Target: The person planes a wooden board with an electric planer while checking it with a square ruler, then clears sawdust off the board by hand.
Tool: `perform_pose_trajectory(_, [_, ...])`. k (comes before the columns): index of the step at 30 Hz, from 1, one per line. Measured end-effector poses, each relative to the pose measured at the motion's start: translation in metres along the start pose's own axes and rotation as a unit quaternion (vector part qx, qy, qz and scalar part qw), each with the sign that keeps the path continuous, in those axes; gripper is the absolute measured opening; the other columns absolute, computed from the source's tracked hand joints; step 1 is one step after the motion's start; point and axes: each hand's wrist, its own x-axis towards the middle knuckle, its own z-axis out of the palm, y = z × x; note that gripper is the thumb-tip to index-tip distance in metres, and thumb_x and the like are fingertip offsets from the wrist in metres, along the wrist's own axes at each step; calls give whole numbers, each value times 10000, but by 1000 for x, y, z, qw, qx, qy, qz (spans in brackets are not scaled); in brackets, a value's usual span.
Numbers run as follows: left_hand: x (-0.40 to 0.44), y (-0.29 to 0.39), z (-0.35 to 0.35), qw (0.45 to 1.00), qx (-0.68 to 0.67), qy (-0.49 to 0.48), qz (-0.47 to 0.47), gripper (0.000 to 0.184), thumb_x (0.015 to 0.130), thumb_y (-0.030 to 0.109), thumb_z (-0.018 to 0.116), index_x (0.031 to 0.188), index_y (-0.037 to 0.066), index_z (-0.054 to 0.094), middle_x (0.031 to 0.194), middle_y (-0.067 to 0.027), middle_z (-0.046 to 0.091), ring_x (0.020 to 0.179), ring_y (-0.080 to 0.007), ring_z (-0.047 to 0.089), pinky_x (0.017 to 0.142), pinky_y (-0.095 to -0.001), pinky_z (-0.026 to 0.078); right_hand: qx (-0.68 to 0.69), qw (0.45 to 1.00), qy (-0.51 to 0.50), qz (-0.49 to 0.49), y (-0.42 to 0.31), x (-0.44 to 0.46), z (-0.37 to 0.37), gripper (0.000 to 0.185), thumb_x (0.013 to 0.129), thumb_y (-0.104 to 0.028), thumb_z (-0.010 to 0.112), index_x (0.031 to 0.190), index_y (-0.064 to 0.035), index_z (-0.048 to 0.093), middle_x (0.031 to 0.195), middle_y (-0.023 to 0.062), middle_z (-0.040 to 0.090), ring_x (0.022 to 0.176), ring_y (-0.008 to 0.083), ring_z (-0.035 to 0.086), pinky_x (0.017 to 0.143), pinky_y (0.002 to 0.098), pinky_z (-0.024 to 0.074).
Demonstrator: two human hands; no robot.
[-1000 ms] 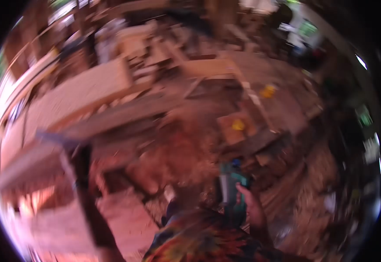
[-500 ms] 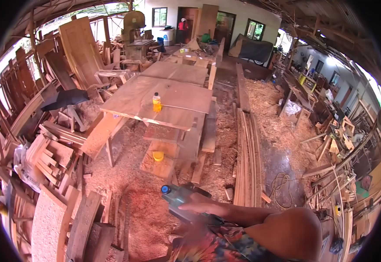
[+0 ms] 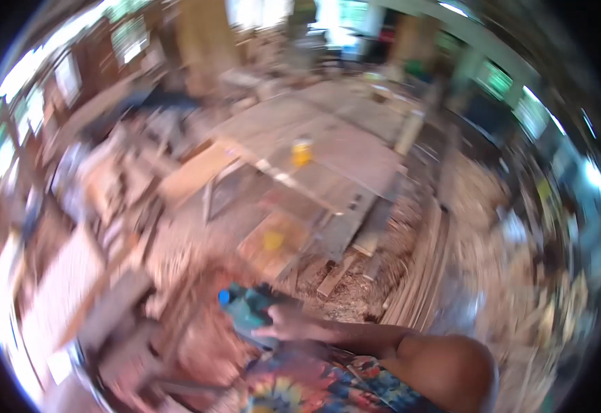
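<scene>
My right hand [image 3: 283,325] is closed around a teal power tool [image 3: 249,313] with a blue knob [image 3: 225,297] at its front end. The tool looks like an electric hand planer, though blur hides its details. It is held low in front of my body, over the shavings on the floor. My left hand does not show.
A wooden worktable [image 3: 273,138] bears a bottle of yellow liquid [image 3: 302,152]. A yellow object [image 3: 273,239] rests on a lower board [image 3: 259,251]. Long planks [image 3: 421,268] lie to the right. Thick timber [image 3: 118,303] and scrap wood crowd the left.
My view has swung left and blurred, so the table appears farther right. The teal tool has shifted slightly left in the picture, still in my right hand.
</scene>
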Motion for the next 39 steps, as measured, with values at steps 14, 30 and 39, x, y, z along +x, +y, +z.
perform_pose_trajectory(14, [-444, 163, 101, 901, -342, 159, -216, 369, 865, 190, 692, 1197, 47, 618, 1038, -182, 662, 996, -371, 655, 882, -462, 534, 111, 914, -390, -4, 25, 87, 16, 406, 958, -218, 738, 1251, -7, 552, 696, 5, 543, 533, 99, 521, 484, 267, 454])
perform_pose_trajectory(30, [-86, -22, 65, 752, -497, 308, -305, 625, 804, 197, 791, 1376, 63, 576, 1195, -147, 735, 1040, -217, 712, 844, -363, 559, 42, 896, -442, -7, -16, 92, 61, 380, 923, -205, 781, 1187, 8, 608, 713, 6, 608, 543, 70, 546, 486, 247, 448])
perform_pose_trajectory(39, [-100, 19, 18, 839, -345, 357, -221, 275, 951, 385, 632, 1025, 146, 746, 909, -215, 718, 903, -434, 689, 775, -527, 541, 69, 925, -373, 30, -8, 101, 43, 326, 913, -208, 789, 1121, -8, 636, 747, -4, 627, 550, 61, 544, 485, 235, 444])
